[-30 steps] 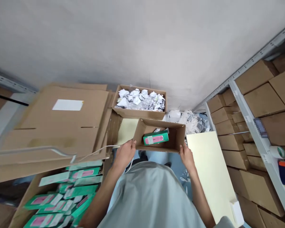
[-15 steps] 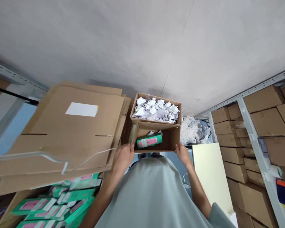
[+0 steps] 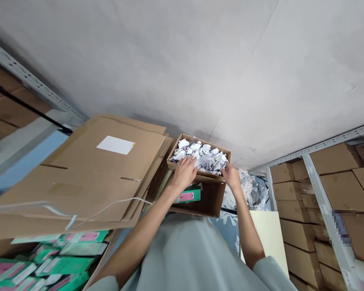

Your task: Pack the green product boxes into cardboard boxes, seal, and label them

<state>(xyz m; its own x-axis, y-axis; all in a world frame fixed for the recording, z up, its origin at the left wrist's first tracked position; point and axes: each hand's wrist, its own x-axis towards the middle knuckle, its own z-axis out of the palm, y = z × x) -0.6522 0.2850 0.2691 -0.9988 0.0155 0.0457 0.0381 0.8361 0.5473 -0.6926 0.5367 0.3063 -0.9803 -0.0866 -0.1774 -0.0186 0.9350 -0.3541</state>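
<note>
Crumpled white paper [image 3: 210, 157] fills a small cardboard box [image 3: 173, 165] by the wall. My left hand [image 3: 184, 174] lies over that box's near left rim, its fingers stretched onto the paper. At the right corner of the same box, my right hand [image 3: 231, 178] has its fingers bent around the rim, next to the paper. Nearer my body is a second cardboard box [image 3: 210, 198]. Inside it rests a green carton with a pink picture [image 3: 190, 196], partly hidden by my left forearm.
Flattened cardboard sheets [image 3: 100, 190] are stacked at left, with a white cable [image 3: 109, 203] across them. Below is an open carton of green-and-pink packages [image 3: 63, 264]. Shredded white paper [image 3: 250, 190] and a cream board [image 3: 265, 238] are at right, beside shelves of brown boxes [image 3: 291, 206].
Both hands have let go of the nearer box and moved forward to the box of crumpled paper. The nearer box now sits lower in view, tilted towards my body.
</note>
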